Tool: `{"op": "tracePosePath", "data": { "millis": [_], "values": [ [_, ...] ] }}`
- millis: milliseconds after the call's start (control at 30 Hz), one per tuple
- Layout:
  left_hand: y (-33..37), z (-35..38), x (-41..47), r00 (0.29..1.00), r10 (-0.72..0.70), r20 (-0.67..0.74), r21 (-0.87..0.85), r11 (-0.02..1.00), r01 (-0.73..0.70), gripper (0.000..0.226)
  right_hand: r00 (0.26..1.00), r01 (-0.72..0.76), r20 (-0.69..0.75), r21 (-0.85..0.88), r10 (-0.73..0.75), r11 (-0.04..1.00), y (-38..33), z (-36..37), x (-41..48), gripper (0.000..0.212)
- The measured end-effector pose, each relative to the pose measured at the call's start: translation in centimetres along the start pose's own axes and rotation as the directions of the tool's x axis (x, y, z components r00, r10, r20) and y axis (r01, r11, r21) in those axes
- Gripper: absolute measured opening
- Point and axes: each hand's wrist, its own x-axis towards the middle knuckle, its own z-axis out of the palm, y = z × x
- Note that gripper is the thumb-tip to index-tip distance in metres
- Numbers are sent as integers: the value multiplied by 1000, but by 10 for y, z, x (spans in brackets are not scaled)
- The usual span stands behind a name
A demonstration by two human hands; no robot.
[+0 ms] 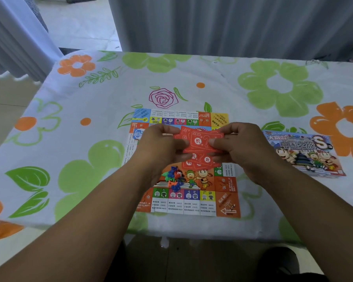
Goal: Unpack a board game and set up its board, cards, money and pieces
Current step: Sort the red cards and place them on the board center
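1. Surface: a floral tablecloth (192,78) covers the table, with grey curtains (232,23) behind. The board (226,204) lies unfolded at centre, and the box (306,153) is to its right.
2. I see the left hand (161,147) and right hand (240,147) both pinching a fanned sheaf of red cards (202,139) above the board.
3. Risk: the fan is uneven, so a loosened pinch could spill cards.
4. Risk: plastic pieces (174,178) sit heaped near the left wrist, and a lowered forearm may scatter them.

Both bare forearms reach in from the lower corners and converge toward the middle. The left hand (161,145) and right hand (245,147) sit level, close together, backs turned up and outward. Their fingers (213,141) are curled, thumbs pressed inward, each pinching one side of the same red cards (200,139).
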Motion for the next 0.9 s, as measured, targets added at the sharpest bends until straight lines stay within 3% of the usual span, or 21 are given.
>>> {"op": "tracePosePath", "data": {
  "millis": [167, 433, 533, 600, 667, 767, 900],
  "values": [
    [-9, 4, 7, 998, -61, -4, -4, 998, 61, 43, 998, -56, -5, -61, 56, 997, 9, 0, 6, 18],
    [-16, 14, 12, 982, -162, 94, 77, 985, 155, 21, 994, -100, 20, -115, 103, 988, 16, 1, 11, 28],
    [-17, 13, 16, 997, -76, -17, 255, 964, 78, 18, 995, -96, 10, -149, 99, 984, 16, 1, 11, 31],
    [-16, 8, 23, 988, 93, -121, 421, 906, -34, 24, 995, -98, 3, -158, 100, 982, 17, -1, 11, 31],
    [-15, 5, 25, 975, 183, -126, 527, 845, -91, 33, 996, -85, -21, -260, 82, 962, 22, -4, 12, 32],
    [-21, 6, 22, 983, 183, 17, 695, 705, -143, 47, 997, 14, -49, -666, -62, 746, 28, -11, 14, 43],
    [-33, 14, 21, 952, 192, 239, 880, 370, -296, 87, 976, 202, 119, -809, -183, 552, 36, -8, 16, 73]
  ]
}}
